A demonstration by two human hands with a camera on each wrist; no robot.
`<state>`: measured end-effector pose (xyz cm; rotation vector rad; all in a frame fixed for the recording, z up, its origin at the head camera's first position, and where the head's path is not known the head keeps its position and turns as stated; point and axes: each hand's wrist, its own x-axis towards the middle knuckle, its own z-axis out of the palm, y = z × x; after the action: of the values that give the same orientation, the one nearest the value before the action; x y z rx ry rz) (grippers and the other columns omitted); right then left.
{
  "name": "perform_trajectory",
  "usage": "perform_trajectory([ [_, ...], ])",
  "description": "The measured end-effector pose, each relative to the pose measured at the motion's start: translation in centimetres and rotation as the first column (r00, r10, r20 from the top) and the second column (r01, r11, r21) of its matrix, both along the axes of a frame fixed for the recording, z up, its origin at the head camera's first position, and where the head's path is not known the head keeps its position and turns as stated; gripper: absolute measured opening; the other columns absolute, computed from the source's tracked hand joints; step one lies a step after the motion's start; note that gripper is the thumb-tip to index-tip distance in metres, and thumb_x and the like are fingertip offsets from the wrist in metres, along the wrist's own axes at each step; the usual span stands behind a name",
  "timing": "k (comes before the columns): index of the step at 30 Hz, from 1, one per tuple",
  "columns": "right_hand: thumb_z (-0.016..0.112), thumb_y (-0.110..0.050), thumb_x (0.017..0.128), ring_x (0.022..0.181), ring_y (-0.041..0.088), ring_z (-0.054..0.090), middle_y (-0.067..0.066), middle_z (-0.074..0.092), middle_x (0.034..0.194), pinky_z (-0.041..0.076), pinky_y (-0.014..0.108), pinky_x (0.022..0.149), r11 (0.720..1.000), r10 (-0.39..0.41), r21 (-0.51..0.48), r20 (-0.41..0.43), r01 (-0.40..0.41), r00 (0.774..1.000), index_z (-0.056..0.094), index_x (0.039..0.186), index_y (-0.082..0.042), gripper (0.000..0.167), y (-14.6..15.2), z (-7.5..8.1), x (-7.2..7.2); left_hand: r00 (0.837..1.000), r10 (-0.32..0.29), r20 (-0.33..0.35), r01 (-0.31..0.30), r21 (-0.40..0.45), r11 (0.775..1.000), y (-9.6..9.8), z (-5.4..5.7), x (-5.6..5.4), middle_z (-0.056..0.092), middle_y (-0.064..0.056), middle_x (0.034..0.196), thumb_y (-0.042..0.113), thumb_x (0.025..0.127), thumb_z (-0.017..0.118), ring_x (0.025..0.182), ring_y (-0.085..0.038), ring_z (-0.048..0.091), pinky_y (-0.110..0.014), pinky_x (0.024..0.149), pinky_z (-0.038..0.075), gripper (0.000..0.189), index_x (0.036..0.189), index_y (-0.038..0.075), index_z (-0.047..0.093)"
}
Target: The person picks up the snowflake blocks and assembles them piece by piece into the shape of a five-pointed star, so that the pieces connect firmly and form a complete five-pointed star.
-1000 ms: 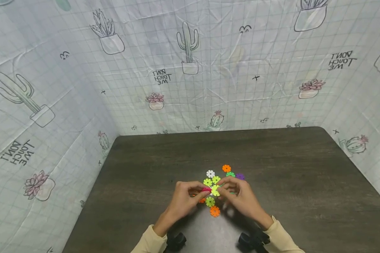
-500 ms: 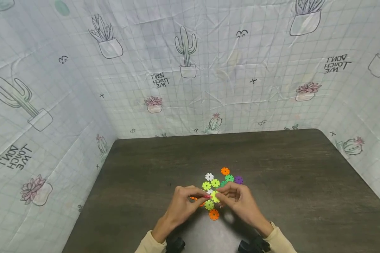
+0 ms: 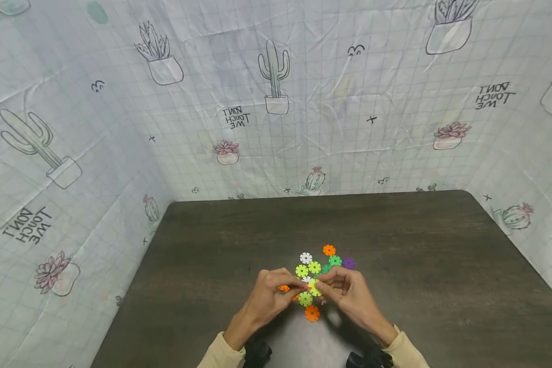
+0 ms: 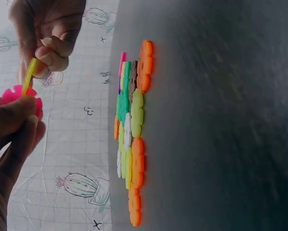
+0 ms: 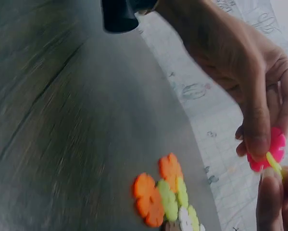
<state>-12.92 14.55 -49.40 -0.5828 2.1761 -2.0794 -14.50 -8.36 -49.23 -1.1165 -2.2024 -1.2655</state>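
Observation:
My left hand point(image 3: 269, 296) pinches a pink notched plastic disc point(image 4: 11, 94) between thumb and fingers. Opposite it, my right hand point(image 3: 349, 294) pinches a yellow notched disc point(image 3: 315, 288) by its edge. In the left wrist view the yellow disc stands edge-on against the pink one, crossing it at an angle. From the right wrist, the two discs also meet at their rims; how deep their slots engage cannot be made out. Both hands are raised above the table, over a flat cluster of similar discs.
Below and beyond the hands lie an orange disc point(image 3: 312, 313), a lime disc point(image 3: 305, 299), a white disc point(image 3: 305, 258), a purple disc point(image 3: 348, 263) and several others. The dark wooden table point(image 3: 211, 235) ends at a cactus-print cloth point(image 3: 331, 122).
Both hands stay together over the cluster with the same two discs. The pink disc has turned more edge-on in the head view, and the view itself has shifted slightly.

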Motion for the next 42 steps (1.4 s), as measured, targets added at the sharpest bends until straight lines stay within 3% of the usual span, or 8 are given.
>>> perform_trajectory([
  [6,0.071,0.0,0.096,0.069,0.024,0.076,0.028,0.074,0.09,0.064,0.045,0.063,1.0,0.016,-0.005,-0.002,-0.016,1.0,0.066,0.105,0.012,0.015,-0.2,-0.3,-0.1,0.999,0.047,0.023,-0.046,-0.012,0.999,0.1,-0.1,0.3,0.079,-0.001,0.081,0.002,0.084,0.085,0.075,-0.004,0.073,-0.016,0.068,0.058,0.011,0.092,0.01,0.084],
  [10,0.073,-0.015,0.099,0.069,0.022,0.075,0.014,0.078,0.092,0.064,0.039,0.063,0.977,-0.088,0.19,-0.079,0.101,0.993,0.073,0.107,-0.001,0.016,0.7,-0.1,-1.1,0.981,0.091,0.169,-0.099,0.043,0.994,0.3,-0.1,0.4,0.081,-0.002,0.09,0.01,0.089,0.082,0.08,-0.004,0.075,-0.015,0.072,0.06,0.011,0.1,0.011,0.082],
  [16,0.08,-0.019,0.093,0.067,0.006,0.066,-0.002,0.074,0.083,0.053,0.023,0.06,0.763,-0.276,0.521,-0.273,0.383,0.922,0.077,0.098,-0.012,0.009,3.8,-0.8,-2.2,0.908,0.117,0.403,-0.203,0.18,0.962,0.2,-0.2,0.3,0.08,-0.008,0.1,0.016,0.098,0.074,0.079,-0.022,0.077,-0.026,0.068,0.064,0.02,0.117,0.012,0.078],
  [19,0.086,-0.015,0.087,0.062,0.003,0.057,-0.001,0.068,0.078,0.045,0.021,0.055,0.695,-0.297,0.585,-0.296,0.418,0.908,0.078,0.095,-0.01,0.012,4.9,-1.3,-2.6,0.866,0.093,0.491,-0.247,0.259,0.934,-0.1,-0.2,0.1,0.077,-0.017,0.101,0.013,0.101,0.07,0.079,-0.035,0.075,-0.029,0.069,0.064,0.026,0.126,0.009,0.073],
  [23,0.09,-0.019,0.082,0.065,0.003,0.051,-0.002,0.064,0.079,0.042,0.021,0.058,0.676,-0.215,0.641,-0.3,0.363,0.929,0.08,0.101,-0.01,0.024,5.5,-1.7,-3.1,0.808,0.04,0.588,-0.271,0.31,0.911,-0.1,0.1,0.0,0.074,-0.025,0.103,0.014,0.102,0.068,0.084,-0.038,0.077,-0.031,0.078,0.065,0.03,0.131,0.008,0.07],
  [27,0.091,-0.021,0.08,0.067,0.002,0.051,-0.004,0.062,0.079,0.042,0.022,0.059,0.661,-0.148,0.678,-0.302,0.322,0.942,0.082,0.104,-0.013,0.027,5.5,-1.6,-3.3,0.771,-0.009,0.637,-0.259,0.326,0.909,0.1,0.2,0.0,0.072,-0.029,0.107,0.014,0.103,0.067,0.09,-0.042,0.076,-0.033,0.086,0.064,0.03,0.132,0.008,0.069],
  [37,0.097,-0.019,0.071,0.068,0.006,0.049,-0.002,0.059,0.079,0.04,0.023,0.061,0.634,-0.159,0.696,-0.308,0.336,0.938,0.07,0.085,-0.013,0.031,5.2,-1.1,-3.3,0.73,-0.055,0.681,-0.286,0.377,0.881,0.0,0.5,0.1,0.072,-0.027,0.111,0.013,0.101,0.069,0.096,-0.044,0.076,-0.031,0.084,0.064,0.028,0.129,0.007,0.07],
  [42,0.098,-0.018,0.069,0.069,0.007,0.051,-0.002,0.059,0.079,0.042,0.023,0.062,0.644,-0.167,0.679,-0.324,0.352,0.931,0.065,0.082,-0.014,0.035,5.4,-1.0,-3.2,0.714,-0.032,0.699,-0.327,0.374,0.868,-0.1,0.5,0.1,0.074,-0.025,0.109,0.013,0.098,0.074,0.096,-0.044,0.076,-0.041,0.085,0.064,0.03,0.127,0.005,0.07],
])
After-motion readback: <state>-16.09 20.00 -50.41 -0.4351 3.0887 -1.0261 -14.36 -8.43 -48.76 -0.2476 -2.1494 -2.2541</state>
